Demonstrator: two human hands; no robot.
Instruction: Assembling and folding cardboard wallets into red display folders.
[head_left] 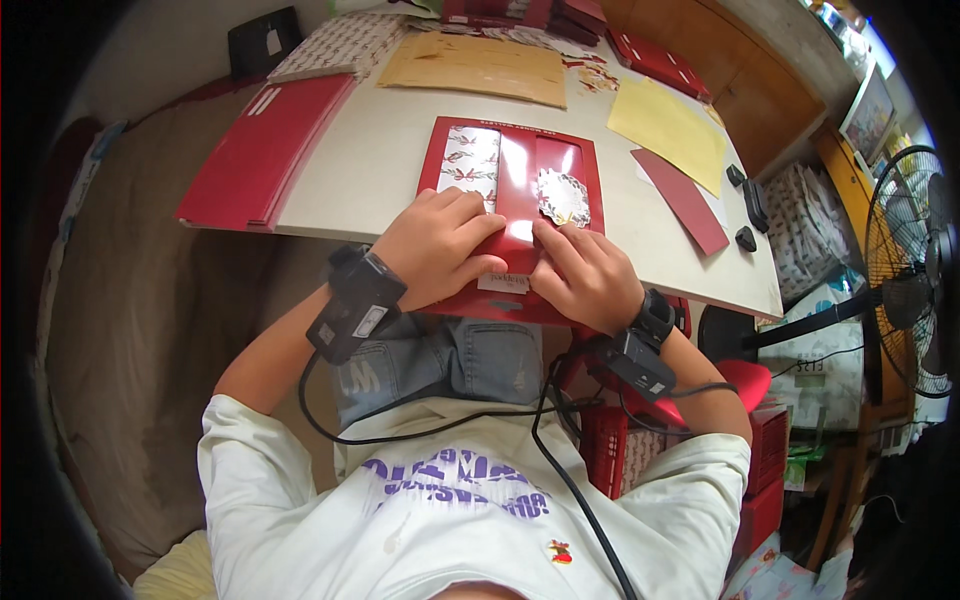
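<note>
A flat red card package (518, 160) with two windows lies in front of me, its lower part reaching past the table's near edge. Its left window shows white paper with a red and green pattern (468, 165). At the right window is a round, scalloped white piece (563, 197) with a printed motif. My left hand (440, 240) rests across the lower left of the package, fingers extended and thumb apart. My right hand (588, 272) lies on its lower right, fingertips just below the round piece. Under the hands, part of the package is hidden.
Red folders (275, 150) stand stacked at the table's left edge. Behind the package lies a tan padded envelope (475, 68). Yellow paper (668, 130), a dark red strip (682, 200) and small black devices (755, 205) are on the right. Beyond the table stands a fan (910, 270).
</note>
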